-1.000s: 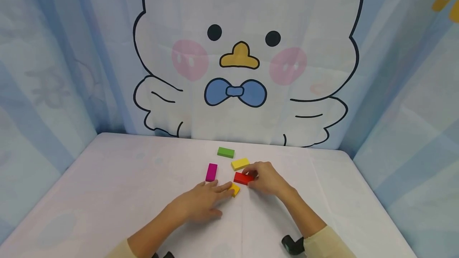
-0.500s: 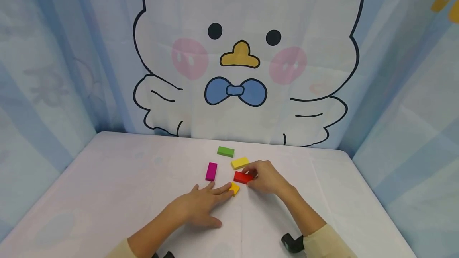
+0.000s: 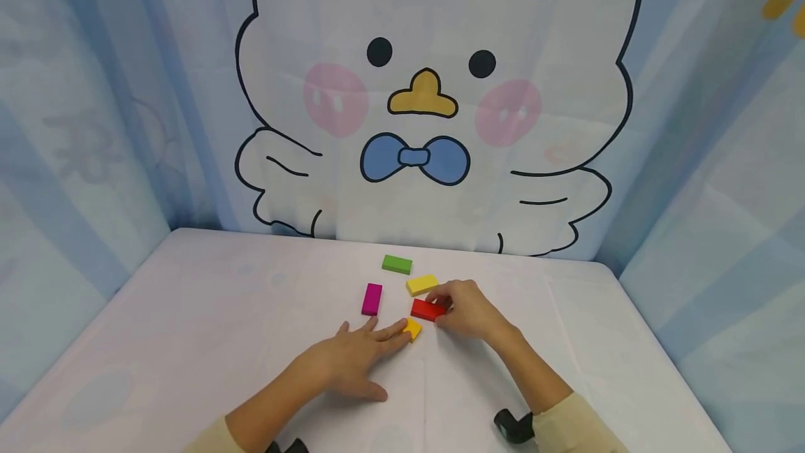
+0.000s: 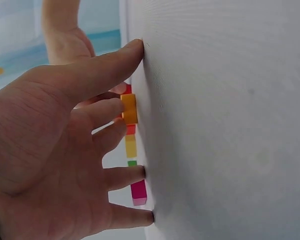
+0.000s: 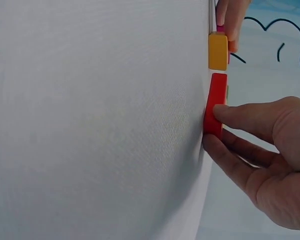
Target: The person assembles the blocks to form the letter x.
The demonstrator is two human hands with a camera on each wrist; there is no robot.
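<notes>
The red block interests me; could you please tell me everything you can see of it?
The red block is a plain, smooth-looking oblong with flat faces and slightly rounded corners, perhaps painted wood or plastic. It lies low at the white tabletop, with the yellow block beyond it and the orange block, across a gap, at its near left. The right hand pinches its right end, partly hiding it; whether it rests fully down I cannot tell.

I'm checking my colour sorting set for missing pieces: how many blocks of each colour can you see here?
Green block: 1
Yellow block: 1
Magenta block: 1
Red block: 1
Orange block, partly covered by fingers: 1
Total: 5 blocks
</notes>
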